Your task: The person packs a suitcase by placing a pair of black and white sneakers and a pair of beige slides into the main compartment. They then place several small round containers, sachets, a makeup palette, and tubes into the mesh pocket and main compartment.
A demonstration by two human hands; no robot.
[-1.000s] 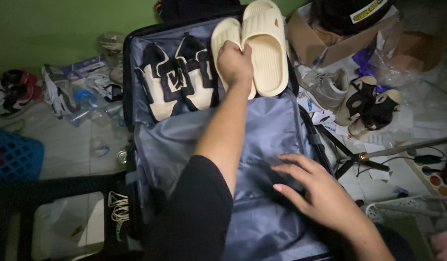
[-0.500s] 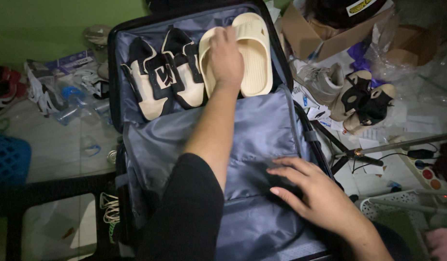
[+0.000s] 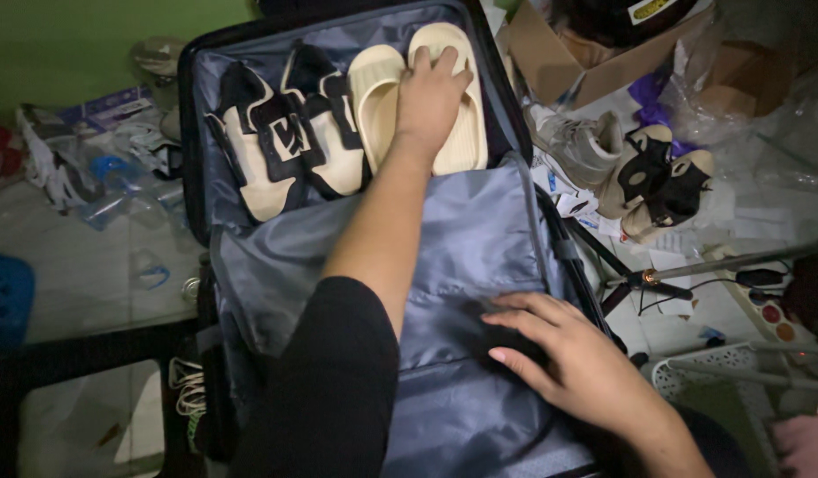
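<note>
An open black suitcase [image 3: 189,133] with grey lining lies on the floor. In its far half a pair of black and cream sneakers [image 3: 285,142] lies beside a pair of cream slides [image 3: 374,97]. My left hand [image 3: 431,93], reaching out of a black sleeve, rests palm down on the slides with fingers spread over the right one. My right hand [image 3: 564,367] lies flat, fingers apart, on the grey lining flap [image 3: 462,230] covering the near half.
Right of the suitcase are a cardboard box [image 3: 559,71], a grey sneaker [image 3: 577,146], black and tan shoes [image 3: 661,181], a metal stand leg [image 3: 692,270] and a white basket [image 3: 719,372]. Plastic bottles and wrappers [image 3: 117,177] and a blue basket [image 3: 6,301] lie left.
My left hand has lowered the slides from over the suitcase's far rim down beside the sneakers, and has gone from gripping them to lying flat on top. My right hand has stayed put.
</note>
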